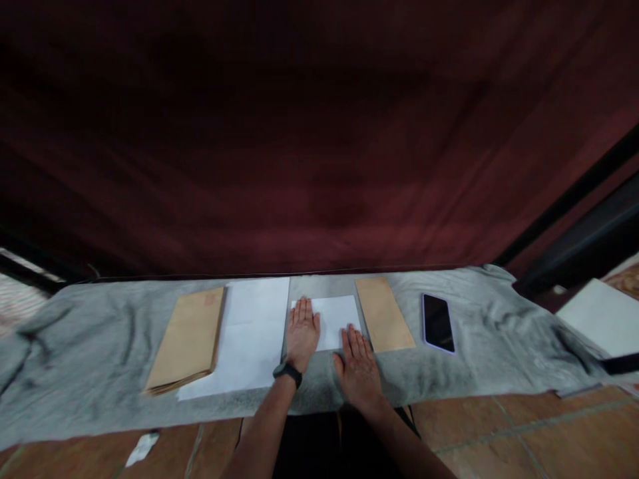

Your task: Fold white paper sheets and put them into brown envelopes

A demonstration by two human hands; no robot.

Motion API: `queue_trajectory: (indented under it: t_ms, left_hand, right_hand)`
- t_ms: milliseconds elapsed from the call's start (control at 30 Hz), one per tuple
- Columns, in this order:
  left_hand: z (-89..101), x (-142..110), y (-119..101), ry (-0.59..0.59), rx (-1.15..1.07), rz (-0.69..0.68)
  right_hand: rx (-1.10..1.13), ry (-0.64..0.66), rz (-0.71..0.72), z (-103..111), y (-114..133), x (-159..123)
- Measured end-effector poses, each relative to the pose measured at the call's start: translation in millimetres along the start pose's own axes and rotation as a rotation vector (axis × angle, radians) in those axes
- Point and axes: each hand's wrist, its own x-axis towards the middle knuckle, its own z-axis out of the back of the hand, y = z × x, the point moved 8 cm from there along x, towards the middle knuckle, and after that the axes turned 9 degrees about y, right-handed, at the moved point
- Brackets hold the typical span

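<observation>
A folded white sheet of paper [332, 319] lies on the grey cloth between my hands. My left hand [303, 332] rests flat on its left end, fingers stretched out and pointing away from me. At its lower right corner my right hand [358, 366] lies flat too, with the fingers straight and the thumb a little apart. Just right of the paper is a single brown envelope [384, 316]. Larger white sheets [254, 329] lie to the left of my left hand, partly under a stack of brown envelopes [187, 336].
A phone with a purple edge [438, 322] lies right of the single envelope. The grey cloth [479, 359] has wrinkles at both ends. Behind it hangs a dark red curtain [319, 166]. A white scrap [142, 449] is on the tiled floor [474, 426].
</observation>
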Motion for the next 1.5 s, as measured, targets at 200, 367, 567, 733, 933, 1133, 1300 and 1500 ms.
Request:
queue_trajectory:
  t_ms: [200, 367, 567, 733, 933, 1133, 1300, 1500]
  left_hand:
    - [0.0, -41.4, -20.6, 0.072, -0.023, -0.110]
    - [-2.3, -88.4, -8.8, 0.066, 0.026, -0.104]
    - [4.7, -117.2, 6.3, -0.010, 0.052, -0.015]
    - [11.7, -127.4, -0.5, -0.073, 0.024, -0.006]
    - [17.6, -127.0, -2.3, -0.115, 0.014, -0.016]
    - [19.5, -127.5, -6.3, -0.080, 0.045, -0.033]
    - [19.5, -126.9, -6.1, -0.059, 0.035, -0.012]
    - [19.1, -123.0, -6.6, -0.041, 0.032, 0.006]
  right_hand:
    - [0.001, -0.042, 0.011, 1.7, 1.4, -0.4]
    - [-0.004, -0.054, 0.013, 0.2, 0.7, 0.2]
    - [-0.014, -0.042, -0.041, -5.1, -7.4, -11.5]
    - [0.007, 0.053, -0.095, 7.2, -14.4, 7.7]
    - [0.111, 0.163, 0.061, 17.2, 13.6, 51.3]
    - [0.107, 0.217, 0.239, -8.6, 42.8, 41.2]
    - [0.048, 0.161, 0.062, -15.3, 15.1, 31.0]
    - [-0.002, 0.099, -0.080, -12.8, -15.0, 25.1]
